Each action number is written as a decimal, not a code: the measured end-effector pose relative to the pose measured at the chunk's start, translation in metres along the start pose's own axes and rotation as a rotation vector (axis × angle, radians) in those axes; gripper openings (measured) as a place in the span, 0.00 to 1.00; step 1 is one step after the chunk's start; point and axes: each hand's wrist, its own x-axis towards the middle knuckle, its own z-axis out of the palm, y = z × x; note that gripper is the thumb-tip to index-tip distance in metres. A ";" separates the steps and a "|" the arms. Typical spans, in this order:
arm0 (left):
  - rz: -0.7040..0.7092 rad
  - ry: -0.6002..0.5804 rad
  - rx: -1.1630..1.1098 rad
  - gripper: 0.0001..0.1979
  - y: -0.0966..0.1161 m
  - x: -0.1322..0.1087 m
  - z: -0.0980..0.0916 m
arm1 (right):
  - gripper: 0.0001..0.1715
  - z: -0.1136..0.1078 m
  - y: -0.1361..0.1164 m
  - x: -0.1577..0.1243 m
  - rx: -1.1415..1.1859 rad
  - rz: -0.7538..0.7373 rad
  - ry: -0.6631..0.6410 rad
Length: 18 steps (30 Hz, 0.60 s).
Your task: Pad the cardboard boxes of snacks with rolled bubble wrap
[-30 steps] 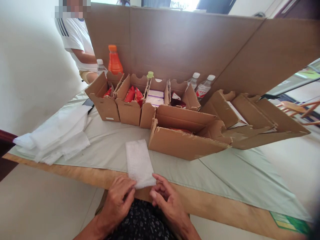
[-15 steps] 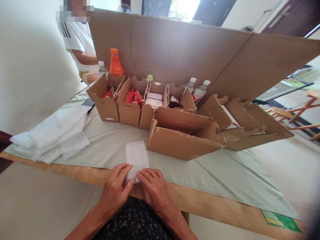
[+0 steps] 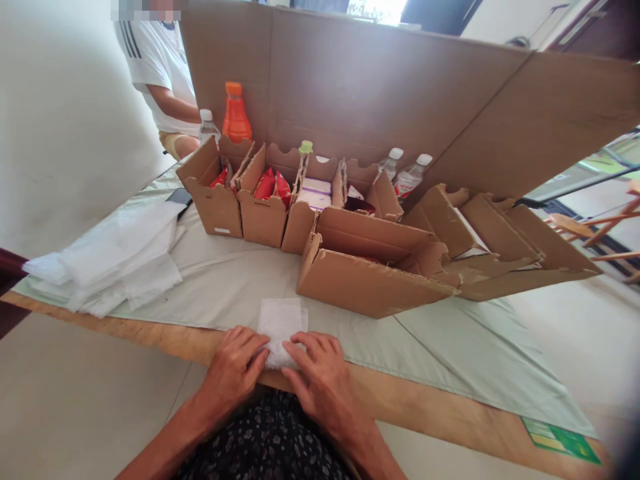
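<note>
A small folded piece of bubble wrap [image 3: 281, 320], whitish and see-through, lies flat at the front edge of the table. My left hand [image 3: 237, 363] grips its near left side, thumb and fingers curled together at the edge. On the opposite side my right hand [image 3: 320, 370] has its curled fingertips on the wrap's right edge, the thumb a little apart from them at the near corner. Whether anything lies inside the folded wrap cannot be made out. Just behind it stands a long open cardboard box [image 3: 375, 283].
Loose bubble wrap sheets [image 3: 120, 250] lie at the left beside a dark phone [image 3: 179, 196]. Open cardboard boxes [image 3: 263, 217] with red packets stand in a row, bottles behind them, including an orange bottle [image 3: 236, 117]. A tall cardboard panel [image 3: 350, 87] closes the back; a person [image 3: 155, 73] sits beyond.
The wrap looks shorter and wider than before, with its far edge nearer to me. My right hand has shifted slightly right and its thumb has spread. The view has tilted down a little.
</note>
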 end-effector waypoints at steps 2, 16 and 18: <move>-0.061 0.032 -0.041 0.11 0.000 0.004 -0.002 | 0.23 0.003 0.000 -0.001 -0.020 -0.045 -0.049; -0.856 -0.004 -1.364 0.41 0.041 -0.009 0.001 | 0.17 -0.006 -0.006 -0.017 0.566 0.227 0.002; -0.854 0.028 -1.345 0.37 0.043 -0.009 0.005 | 0.19 -0.005 -0.003 -0.024 0.503 0.271 0.065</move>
